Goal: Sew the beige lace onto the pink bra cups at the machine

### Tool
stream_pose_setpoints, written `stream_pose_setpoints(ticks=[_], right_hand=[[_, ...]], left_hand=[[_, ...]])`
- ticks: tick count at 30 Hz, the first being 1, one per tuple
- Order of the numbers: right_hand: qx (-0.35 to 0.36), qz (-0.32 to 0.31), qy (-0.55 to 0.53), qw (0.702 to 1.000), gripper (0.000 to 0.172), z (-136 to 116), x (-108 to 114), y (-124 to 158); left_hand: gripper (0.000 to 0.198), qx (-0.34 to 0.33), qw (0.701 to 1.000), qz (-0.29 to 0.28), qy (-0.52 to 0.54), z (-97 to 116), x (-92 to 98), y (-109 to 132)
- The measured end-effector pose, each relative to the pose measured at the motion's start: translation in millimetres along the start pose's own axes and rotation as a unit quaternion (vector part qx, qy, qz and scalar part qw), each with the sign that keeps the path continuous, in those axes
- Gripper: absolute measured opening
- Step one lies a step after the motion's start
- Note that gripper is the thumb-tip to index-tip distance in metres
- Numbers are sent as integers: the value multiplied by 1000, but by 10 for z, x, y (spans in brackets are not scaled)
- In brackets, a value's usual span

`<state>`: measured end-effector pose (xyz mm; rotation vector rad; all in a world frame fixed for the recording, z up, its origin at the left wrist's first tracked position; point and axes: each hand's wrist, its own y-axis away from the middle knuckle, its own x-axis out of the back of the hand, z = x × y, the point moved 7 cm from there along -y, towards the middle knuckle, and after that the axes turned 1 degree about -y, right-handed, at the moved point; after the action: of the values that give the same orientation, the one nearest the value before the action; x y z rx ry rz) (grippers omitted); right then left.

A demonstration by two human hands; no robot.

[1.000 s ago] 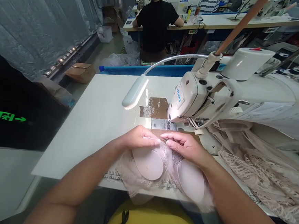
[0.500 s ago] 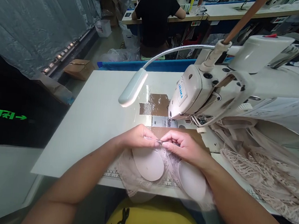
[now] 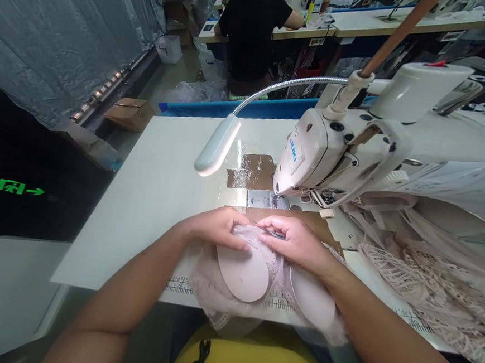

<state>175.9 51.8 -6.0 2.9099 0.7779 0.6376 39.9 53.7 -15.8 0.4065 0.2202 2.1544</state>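
Observation:
A pale pink lace bra (image 3: 243, 276) with two smooth padded cups lies over the front edge of the sewing table. My left hand (image 3: 222, 227) grips its upper edge, thumb on the face of the left cup and fingers behind the lace. Close beside it, my right hand (image 3: 294, 239) pinches the lace between the cups. A small dark metallic tool (image 3: 278, 234) shows between the right fingers; most of it is hidden, so its kind is unclear. Just beyond both hands is the needle area of a white sewing machine (image 3: 308, 147).
A lamp (image 3: 218, 146) on a bendable neck hangs over the white tabletop (image 3: 153, 186). Beige lace fabric (image 3: 428, 280) is heaped at the right. A measuring tape (image 3: 179, 284) runs along the front edge. Beyond a blue cloth edge, a person in black (image 3: 254, 31) sits at another table.
My left hand has shifted slightly left and opened its pinch, the thumb coming down onto the cup. More lace shows between the hands. The right hand stays nearly in place.

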Motion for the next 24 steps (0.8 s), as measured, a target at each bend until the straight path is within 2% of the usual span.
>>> stream_pose_setpoints(ticks=[2, 3, 6, 7, 10, 12, 17, 20, 24], right_hand=[[-3, 20, 50, 999, 19, -19, 65, 11], [-2, 7, 60, 998, 21, -22, 65, 19], [14, -96, 37, 995, 27, -24, -66, 43], [14, -107, 10, 994, 30, -22, -94, 42], [-11, -36, -82, 996, 35, 8, -67, -6], [-9, -2, -84, 996, 31, 6, -62, -31], [35, 23, 0, 999, 20, -42, -62, -30], [57, 33, 3, 998, 19, -71, -52, -8], [86, 36, -28, 995, 18, -83, -58, 5]], left_hand=[[21, 39, 998, -19, -52, -61, 86, 94], [19, 55, 996, -12, -70, -86, 152, 143], [14, 55, 995, 47, -73, -81, 337, 252], [13, 43, 995, 67, -65, -55, 371, 269], [17, 8, 994, 96, -45, 40, 358, 262], [19, 0, 995, 97, -37, 90, 295, 228], [18, -17, 992, 120, -36, 161, 190, 156], [22, -20, 990, 132, -36, 156, 152, 123], [23, -7, 993, 115, 6, 106, 82, 71]])
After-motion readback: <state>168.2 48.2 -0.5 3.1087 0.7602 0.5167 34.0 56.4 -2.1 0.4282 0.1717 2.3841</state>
